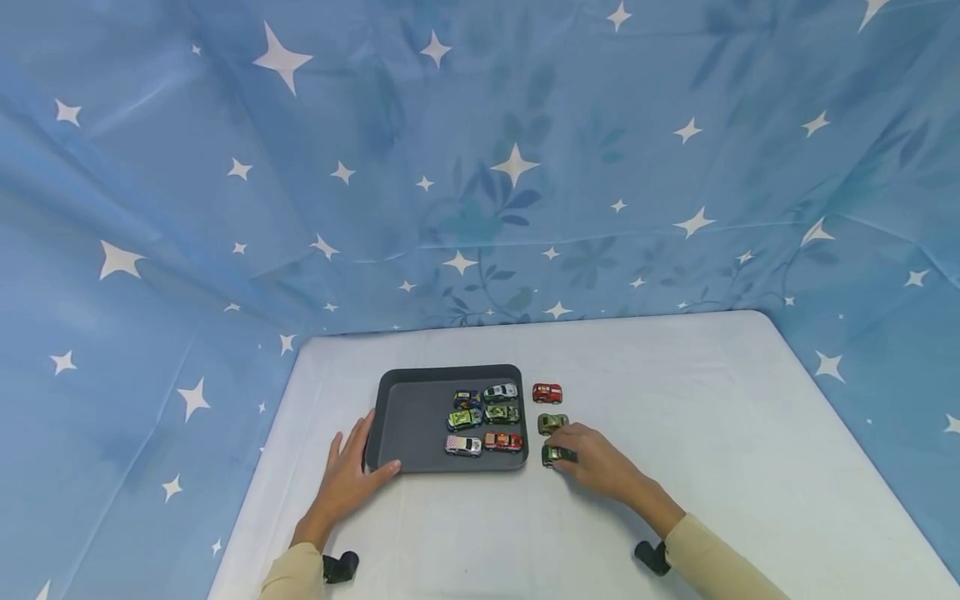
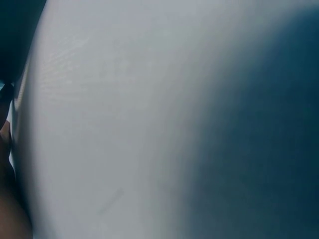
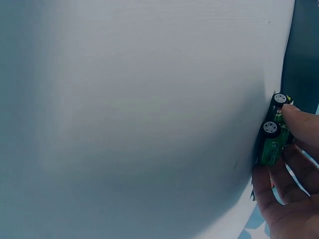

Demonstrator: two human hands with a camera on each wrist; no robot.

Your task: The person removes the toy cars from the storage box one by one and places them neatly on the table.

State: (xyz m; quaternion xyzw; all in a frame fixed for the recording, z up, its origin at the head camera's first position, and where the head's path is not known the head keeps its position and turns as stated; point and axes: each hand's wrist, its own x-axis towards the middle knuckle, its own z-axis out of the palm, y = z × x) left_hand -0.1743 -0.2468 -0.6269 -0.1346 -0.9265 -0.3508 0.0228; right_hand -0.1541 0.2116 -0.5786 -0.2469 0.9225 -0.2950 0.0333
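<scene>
My right hand (image 1: 600,468) pinches a dark green toy car (image 1: 555,455) on the white table, just off the tray's right side. In the right wrist view the thumb lies against the side of that green car (image 3: 271,149), and its white-spoked wheels show. Directly behind it is an olive-green toy car (image 1: 552,423), close to the fingers, and farther back a red toy car (image 1: 547,392). My left hand (image 1: 347,483) rests at the near left corner of a dark grey tray (image 1: 412,417), fingers extended along the left side, thumb on the front rim.
On the tray's right half, several toy cars stand in two columns, among them a white car (image 1: 500,392), a lime-green car (image 1: 464,419) and a red-orange car (image 1: 503,442). A blue star-patterned curtain (image 1: 517,217) hangs behind the white-covered table (image 1: 675,400).
</scene>
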